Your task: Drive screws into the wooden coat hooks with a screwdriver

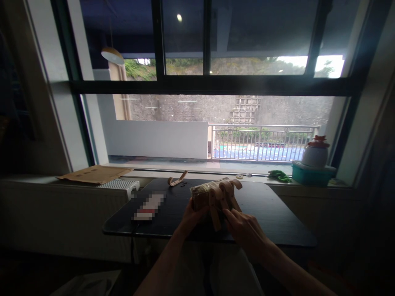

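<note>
A box-like package (pixel 203 191) with shiny clear film on top is tilted over the near part of the black table. My left hand (pixel 193 216) is closed around its near left side. Several curved light-wood hooks (pixel 217 195) lie against the package's right side, with dark hole-like spots along their strips. The fingers of my right hand (pixel 242 224) are pinched on the lower end of one of these hooks. Farther back on the table lies a loose wooden hook (pixel 178 179), with small dark pieces (pixel 183 184) beside it that look like screws.
The black table (pixel 271 218) stands against the window sill. A blurred-out flat object (pixel 149 206) lies at its left. On the sill are a brown envelope (pixel 98 174), a green cloth (pixel 279 176) and a teal box (pixel 310 174) bearing a white jar (pixel 314 155). A radiator (pixel 77 218) is below left.
</note>
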`<state>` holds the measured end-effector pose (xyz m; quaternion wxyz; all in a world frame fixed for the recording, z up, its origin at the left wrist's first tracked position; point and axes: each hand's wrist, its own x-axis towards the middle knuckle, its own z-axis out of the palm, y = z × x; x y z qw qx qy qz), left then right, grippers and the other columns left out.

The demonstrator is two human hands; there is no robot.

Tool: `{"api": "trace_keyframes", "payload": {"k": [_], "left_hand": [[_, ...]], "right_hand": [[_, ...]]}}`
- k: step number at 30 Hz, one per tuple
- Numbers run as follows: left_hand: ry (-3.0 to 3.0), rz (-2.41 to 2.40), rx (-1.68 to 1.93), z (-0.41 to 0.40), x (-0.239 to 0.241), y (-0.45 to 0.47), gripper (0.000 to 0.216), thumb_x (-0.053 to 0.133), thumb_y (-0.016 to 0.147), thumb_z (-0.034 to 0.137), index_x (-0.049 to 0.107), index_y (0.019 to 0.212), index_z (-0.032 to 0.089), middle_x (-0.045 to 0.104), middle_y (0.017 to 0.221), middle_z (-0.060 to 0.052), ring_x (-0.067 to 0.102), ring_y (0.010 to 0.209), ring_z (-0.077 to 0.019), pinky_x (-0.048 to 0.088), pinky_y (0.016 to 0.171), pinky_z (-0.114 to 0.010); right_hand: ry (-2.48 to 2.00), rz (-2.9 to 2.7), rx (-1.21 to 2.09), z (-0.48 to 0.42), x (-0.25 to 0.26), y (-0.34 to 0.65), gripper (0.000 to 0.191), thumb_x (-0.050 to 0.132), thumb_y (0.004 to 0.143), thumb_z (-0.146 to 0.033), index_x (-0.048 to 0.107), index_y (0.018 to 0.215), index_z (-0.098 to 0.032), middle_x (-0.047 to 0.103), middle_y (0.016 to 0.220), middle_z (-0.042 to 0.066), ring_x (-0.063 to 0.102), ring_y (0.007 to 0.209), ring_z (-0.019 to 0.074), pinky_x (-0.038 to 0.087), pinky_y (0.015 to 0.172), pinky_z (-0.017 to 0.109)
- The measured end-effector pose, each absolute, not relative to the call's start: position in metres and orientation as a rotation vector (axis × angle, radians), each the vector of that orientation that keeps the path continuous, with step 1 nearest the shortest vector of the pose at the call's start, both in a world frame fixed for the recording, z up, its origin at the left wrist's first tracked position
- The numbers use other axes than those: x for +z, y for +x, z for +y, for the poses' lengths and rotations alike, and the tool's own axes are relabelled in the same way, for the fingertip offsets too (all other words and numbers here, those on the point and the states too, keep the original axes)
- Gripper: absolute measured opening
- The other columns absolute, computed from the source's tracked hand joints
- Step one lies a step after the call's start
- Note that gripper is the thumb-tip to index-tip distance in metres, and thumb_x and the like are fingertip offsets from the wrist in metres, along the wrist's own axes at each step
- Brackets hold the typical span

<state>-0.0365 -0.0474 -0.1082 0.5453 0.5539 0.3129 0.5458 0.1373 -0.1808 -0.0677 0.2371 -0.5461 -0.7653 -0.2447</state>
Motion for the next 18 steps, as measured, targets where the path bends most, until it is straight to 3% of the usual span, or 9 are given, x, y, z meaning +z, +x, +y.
{"api": "trace_keyframes", "payload": {"k": [18], "left_hand": [[1.29,0.756,1.308,-0.0514,-0.1017,-0.0351,0.061,0.087,0.05,0.026,0.059,0.104,0.017,0.071,0.098,-0.007,0.065,0.096,-0.0273,0.052,0.084,-0.036]], "right_hand": [[-1.478,-2.172,-0.754,-0.1826,-0.0763,0.1385,0.032,0.05,0.087,-0.009,0.054,0.119,-0.011,0.066,0.081,0.004,0.062,0.063,0.0133,0.04,0.049,0.023]]}}
